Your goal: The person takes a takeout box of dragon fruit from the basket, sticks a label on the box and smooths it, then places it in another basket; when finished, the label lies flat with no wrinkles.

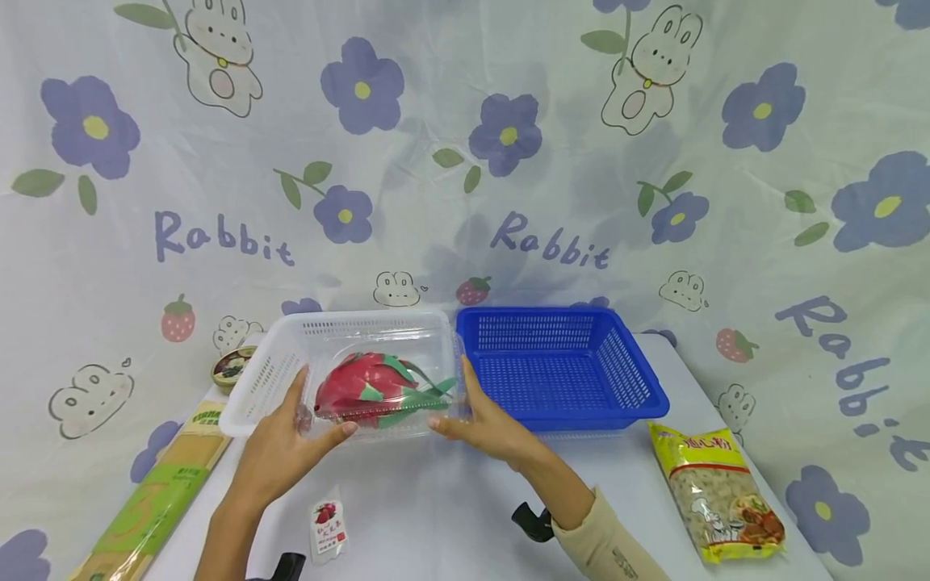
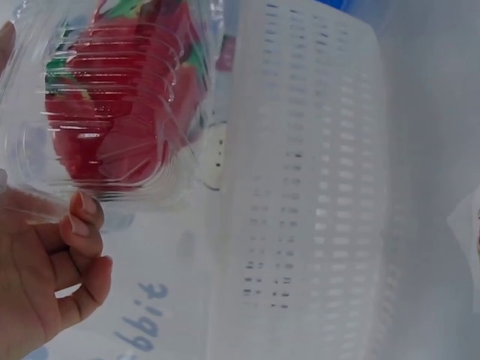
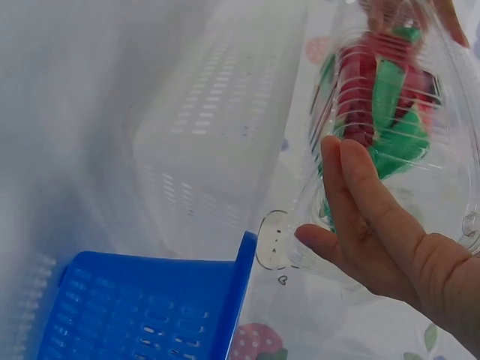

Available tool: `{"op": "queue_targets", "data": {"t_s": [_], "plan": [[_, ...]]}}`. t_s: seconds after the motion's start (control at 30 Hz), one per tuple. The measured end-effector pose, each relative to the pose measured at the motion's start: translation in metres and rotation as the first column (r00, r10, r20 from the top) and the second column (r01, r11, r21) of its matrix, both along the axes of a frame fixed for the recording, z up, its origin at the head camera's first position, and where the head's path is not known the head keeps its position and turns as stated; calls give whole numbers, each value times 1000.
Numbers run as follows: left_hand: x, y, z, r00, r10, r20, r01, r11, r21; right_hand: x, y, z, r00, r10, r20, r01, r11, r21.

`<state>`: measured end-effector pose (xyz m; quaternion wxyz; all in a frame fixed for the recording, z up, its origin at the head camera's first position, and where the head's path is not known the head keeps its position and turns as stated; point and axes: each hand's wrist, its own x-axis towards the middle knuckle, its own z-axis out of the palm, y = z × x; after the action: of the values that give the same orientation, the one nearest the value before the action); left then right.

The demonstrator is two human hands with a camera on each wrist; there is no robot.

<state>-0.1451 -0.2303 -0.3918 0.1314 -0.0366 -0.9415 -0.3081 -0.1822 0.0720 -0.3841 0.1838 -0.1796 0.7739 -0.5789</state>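
Note:
A red dragon fruit (image 1: 363, 386) with green leaf tips lies inside a clear plastic box (image 2: 176, 161), raised in front of me between both hands. My left hand (image 1: 279, 452) grips the box's left end, its thumb along the near edge. At the other end, my right hand (image 1: 494, 428) holds on with fingers along the side and thumb at the front. In the head view the box overlaps the white basket (image 1: 243, 399). Both wrist views show it apart from that basket's wall. Ridged plastic faces my right fingers (image 3: 360, 180).
A blue basket (image 1: 574, 421) stands right of the white one. Dried noodles in a long pack (image 1: 156, 504) lie at left, near a small round tin (image 1: 231, 369). At right is a yellow pasta bag (image 1: 719, 492). A small printed sachet (image 1: 328, 532) lies in front.

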Motion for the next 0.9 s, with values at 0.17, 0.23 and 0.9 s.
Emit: {"op": "queue_targets", "data": {"t_s": [0.17, 0.23, 0.9], "plan": [[3, 1, -4, 1000, -8, 3, 8, 1000, 29, 4, 2, -2, 1000, -8, -22, 8, 1000, 12], [4, 2, -5, 1000, -10, 9, 9, 999, 33, 5, 3, -3, 1000, -4, -26, 4, 1000, 3], [23, 14, -6, 999, -5, 35, 4, 1000, 26, 25, 11, -11, 1000, 4, -20, -4, 1000, -10]]}}
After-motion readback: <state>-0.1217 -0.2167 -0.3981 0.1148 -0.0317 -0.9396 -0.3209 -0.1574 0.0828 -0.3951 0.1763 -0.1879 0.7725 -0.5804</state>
